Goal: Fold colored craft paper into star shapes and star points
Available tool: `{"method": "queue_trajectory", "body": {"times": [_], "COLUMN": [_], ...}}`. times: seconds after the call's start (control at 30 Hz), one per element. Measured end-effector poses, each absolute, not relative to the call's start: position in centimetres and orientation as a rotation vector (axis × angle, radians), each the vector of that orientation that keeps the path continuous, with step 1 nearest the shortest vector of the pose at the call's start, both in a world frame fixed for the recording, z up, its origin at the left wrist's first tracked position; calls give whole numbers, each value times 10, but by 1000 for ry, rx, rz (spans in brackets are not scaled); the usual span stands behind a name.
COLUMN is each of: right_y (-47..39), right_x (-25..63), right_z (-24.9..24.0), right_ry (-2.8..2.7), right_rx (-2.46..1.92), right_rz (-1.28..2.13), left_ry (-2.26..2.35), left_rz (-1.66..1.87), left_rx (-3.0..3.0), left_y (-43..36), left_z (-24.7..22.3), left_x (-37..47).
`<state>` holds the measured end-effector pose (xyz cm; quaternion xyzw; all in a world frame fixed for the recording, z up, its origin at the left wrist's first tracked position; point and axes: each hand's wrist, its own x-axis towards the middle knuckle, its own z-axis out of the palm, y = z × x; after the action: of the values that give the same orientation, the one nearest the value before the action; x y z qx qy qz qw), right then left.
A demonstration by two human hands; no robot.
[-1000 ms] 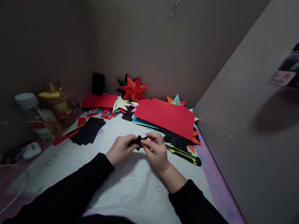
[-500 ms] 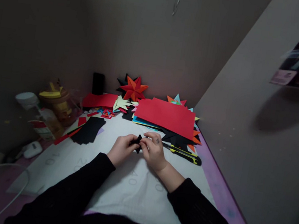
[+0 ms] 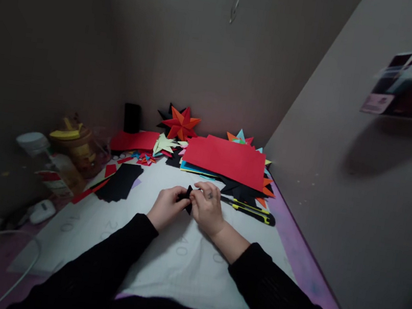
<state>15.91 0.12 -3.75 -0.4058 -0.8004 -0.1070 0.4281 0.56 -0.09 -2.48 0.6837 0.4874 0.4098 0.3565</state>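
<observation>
Black paper (image 3: pixel 188 201) between both hands

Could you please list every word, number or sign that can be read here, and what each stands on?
"10": white sheet with printed numbers
"20": same sheet
"40": same sheet
Another number there, by the right forearm, is partly hidden; I cannot read it surely.
Red-and-white label on the bottle: too blurred.
Pale pink card on the wall: too blurred.

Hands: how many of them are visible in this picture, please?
2. The left hand and the right hand are over the white sheet, both holding a small black folded piece. No other hand shows.
</observation>
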Motion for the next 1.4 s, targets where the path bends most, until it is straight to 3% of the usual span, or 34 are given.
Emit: {"method": "queue_trajectory", "body": {"times": [0.23, 0.67, 0.9, 1.13, 1.4], "right_y": [1, 20, 12, 10, 4], "right_x": [157, 161, 153, 154, 152], "right_z": [-39, -42, -36, -31, -27], "right_ry": [-2024, -1383, -1331, -1255, -1388], "right_rx": [-1011, -978, -993, -1020, -1030], "right_rz": [-129, 1090, 1093, 1302, 1123], "left_ry": [1264, 1013, 1056, 1172, 1148], "left_rz": [1038, 1068, 1097, 1206, 1183], "left_rx": [1729, 990, 1076, 1234, 1275], "left_y": [-2, 7, 8, 3, -1], "left_z": [-26, -22, -25, -20, -18], "left_x": [9, 3, 5, 10, 12]}}
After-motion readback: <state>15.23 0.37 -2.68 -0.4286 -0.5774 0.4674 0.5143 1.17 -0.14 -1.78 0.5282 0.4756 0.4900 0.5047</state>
